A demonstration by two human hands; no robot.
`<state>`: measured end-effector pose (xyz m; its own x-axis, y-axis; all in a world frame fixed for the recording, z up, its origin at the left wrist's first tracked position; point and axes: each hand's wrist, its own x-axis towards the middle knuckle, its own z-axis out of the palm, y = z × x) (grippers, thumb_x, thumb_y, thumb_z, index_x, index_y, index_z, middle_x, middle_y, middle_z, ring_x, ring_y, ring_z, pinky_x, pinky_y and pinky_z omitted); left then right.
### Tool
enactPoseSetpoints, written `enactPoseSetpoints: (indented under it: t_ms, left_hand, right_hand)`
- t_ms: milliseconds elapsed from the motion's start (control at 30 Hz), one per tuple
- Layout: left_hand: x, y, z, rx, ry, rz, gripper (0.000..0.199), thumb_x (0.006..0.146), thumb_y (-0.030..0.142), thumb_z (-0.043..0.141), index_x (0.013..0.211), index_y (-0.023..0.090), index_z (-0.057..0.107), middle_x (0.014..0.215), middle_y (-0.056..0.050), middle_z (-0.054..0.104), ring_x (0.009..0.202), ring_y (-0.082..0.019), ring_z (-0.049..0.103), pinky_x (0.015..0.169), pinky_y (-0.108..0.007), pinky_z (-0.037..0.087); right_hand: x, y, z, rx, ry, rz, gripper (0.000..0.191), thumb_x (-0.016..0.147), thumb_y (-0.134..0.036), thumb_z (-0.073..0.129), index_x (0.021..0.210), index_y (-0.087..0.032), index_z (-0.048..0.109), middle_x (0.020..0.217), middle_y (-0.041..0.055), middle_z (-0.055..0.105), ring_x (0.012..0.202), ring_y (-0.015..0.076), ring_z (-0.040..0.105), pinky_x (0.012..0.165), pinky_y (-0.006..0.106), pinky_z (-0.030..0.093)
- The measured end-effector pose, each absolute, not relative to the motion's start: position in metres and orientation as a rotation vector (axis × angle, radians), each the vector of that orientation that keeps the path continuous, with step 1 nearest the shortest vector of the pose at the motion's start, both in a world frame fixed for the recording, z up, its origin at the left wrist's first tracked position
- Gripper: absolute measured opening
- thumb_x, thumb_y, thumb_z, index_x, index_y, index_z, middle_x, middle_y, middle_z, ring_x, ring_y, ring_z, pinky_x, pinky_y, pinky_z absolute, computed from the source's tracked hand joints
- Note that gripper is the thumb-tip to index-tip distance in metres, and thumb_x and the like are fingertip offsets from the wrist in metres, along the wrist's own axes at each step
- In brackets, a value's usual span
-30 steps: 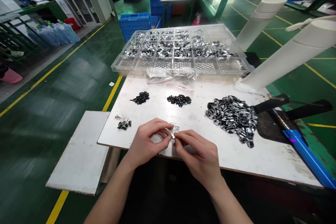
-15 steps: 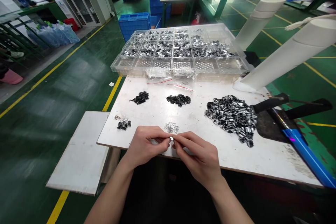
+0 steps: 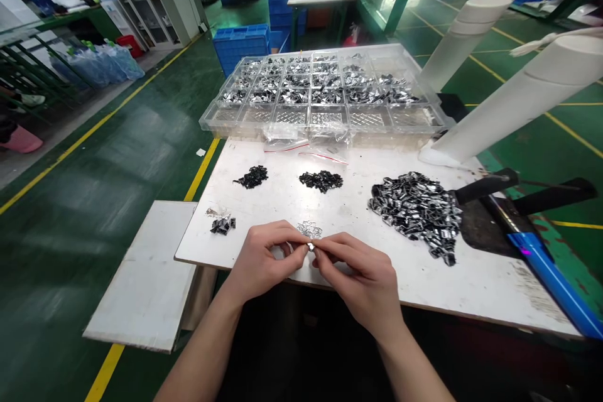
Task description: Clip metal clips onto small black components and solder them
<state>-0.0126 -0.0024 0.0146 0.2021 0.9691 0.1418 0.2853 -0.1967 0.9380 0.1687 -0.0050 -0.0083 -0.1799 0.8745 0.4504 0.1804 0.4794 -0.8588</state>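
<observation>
My left hand and my right hand meet over the near edge of a white worktable. Their fingertips pinch a tiny silver metal piece between them. Just beyond the fingers lies a small tangle of thin silver wire clips. To the left sits a small heap of black-and-silver parts. Two small black heaps and a large black-and-silver pile lie farther up the table.
A clear compartment tray holding metal parts stands at the table's far edge, with plastic bags before it. White tubes slant in from the right. A black-handled tool lies at the right edge, and a white board stands left.
Both hands stay pinched together on the small silver piece, with their fingers shifting slightly around it. The piles on the table have not moved.
</observation>
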Motion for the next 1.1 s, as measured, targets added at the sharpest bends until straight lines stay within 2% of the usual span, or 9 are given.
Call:
enactPoseSetpoints:
  t_ms: [167, 367, 567, 667, 833, 933, 1100]
  left_hand:
    - [-0.013, -0.003, 0.015, 1.608, 1.141, 1.077, 0.026, 0.085, 0.013, 0.069, 0.11, 0.016, 0.076, 0.093, -0.007, 0.077, 0.078, -0.017, 0.07, 0.073, -0.027, 0.058]
    - [-0.017, -0.002, 0.015, 1.565, 1.092, 1.019, 0.023, 0.083, 0.018, 0.076, 0.106, 0.016, 0.078, 0.094, -0.008, 0.075, 0.079, -0.017, 0.069, 0.074, -0.028, 0.058]
    - [-0.021, 0.0, 0.009, 1.424, 1.117, 1.091, 0.023, 0.087, 0.02, 0.072, 0.108, 0.018, 0.079, 0.093, -0.008, 0.07, 0.084, -0.018, 0.066, 0.072, -0.026, 0.055]
    - [-0.023, 0.002, 0.008, 1.355, 1.108, 1.134, 0.022, 0.09, 0.024, 0.069, 0.11, 0.019, 0.079, 0.095, -0.008, 0.067, 0.088, -0.018, 0.065, 0.072, -0.026, 0.054]
    - [-0.024, 0.005, 0.008, 1.345, 1.072, 1.114, 0.022, 0.091, 0.029, 0.07, 0.108, 0.018, 0.079, 0.1, -0.009, 0.069, 0.092, -0.019, 0.067, 0.079, -0.028, 0.056]
    - [-0.024, 0.005, 0.005, 1.331, 1.069, 1.133, 0.023, 0.09, 0.03, 0.071, 0.107, 0.017, 0.079, 0.1, -0.01, 0.07, 0.093, -0.019, 0.068, 0.082, -0.029, 0.057]
    - [-0.024, 0.005, 0.002, 1.325, 1.059, 1.145, 0.023, 0.09, 0.03, 0.071, 0.107, 0.017, 0.079, 0.104, -0.01, 0.072, 0.096, -0.02, 0.069, 0.085, -0.03, 0.058]
  right_hand:
    - [0.168, -0.005, -0.004, -0.919, -1.646, 0.82, 0.027, 0.089, -0.009, 0.065, 0.104, -0.027, 0.078, 0.087, 0.0025, 0.073, 0.067, 0.0118, 0.067, 0.058, 0.022, 0.057]
    - [0.166, -0.002, -0.002, -0.918, -1.711, 0.812, 0.023, 0.09, -0.01, 0.063, 0.099, -0.024, 0.079, 0.086, 0.0039, 0.073, 0.071, 0.0141, 0.069, 0.058, 0.024, 0.056]
    - [0.177, -0.001, 0.006, -0.984, -1.683, 0.931, 0.021, 0.093, -0.018, 0.062, 0.106, -0.025, 0.077, 0.091, 0.0036, 0.072, 0.068, 0.0127, 0.068, 0.054, 0.022, 0.055]
    - [0.187, 0.012, 0.026, -1.11, -1.797, 0.766, 0.018, 0.095, -0.022, 0.061, 0.106, -0.024, 0.075, 0.092, 0.0042, 0.071, 0.068, 0.0134, 0.067, 0.049, 0.022, 0.051]
    - [0.177, 0.071, 0.055, -1.331, -2.446, 0.377, 0.017, 0.09, -0.015, 0.064, 0.097, -0.02, 0.078, 0.092, 0.0068, 0.069, 0.071, 0.0167, 0.066, 0.065, 0.029, 0.05]
    - [0.159, 0.104, 0.057, -1.456, -2.603, 0.291, 0.021, 0.091, -0.013, 0.061, 0.098, -0.019, 0.079, 0.096, 0.0093, 0.068, 0.08, 0.02, 0.065, 0.067, 0.03, 0.045]
    - [0.141, 0.12, 0.041, -1.444, -2.592, 0.257, 0.025, 0.092, -0.014, 0.057, 0.099, -0.019, 0.08, 0.098, 0.0086, 0.068, 0.085, 0.0199, 0.064, 0.069, 0.03, 0.042]
